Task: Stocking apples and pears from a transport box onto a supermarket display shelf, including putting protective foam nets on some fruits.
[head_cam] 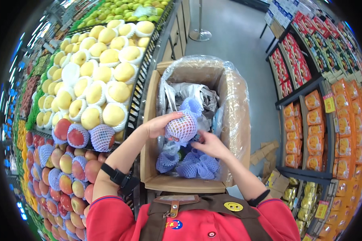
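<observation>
My left hand point(161, 125) grips a fruit in a purple foam net point(182, 125), above an open cardboard box point(152, 99). The net's loose end stands up over the fruit, which hardly shows through the mesh. My right hand point(211, 144) is just below and to the right of it, fingers curled; whether they touch the net or anything else is hard to see. Clear plastic lining point(235, 90) hangs over the box's rim. Inside the box lie more purple foam nets point(196, 165) and crumpled grey plastic or paper point(193, 90).
To the left, yellow pears point(117, 92) in white foam nets fill a black-edged display, with red apples point(78, 168) nearer me and green fruit point(120, 10) behind. Packaged-goods shelves point(307, 96) stand right. Flattened cardboard point(264, 153) lies on the floor; a metal post base point(200, 35) stands ahead.
</observation>
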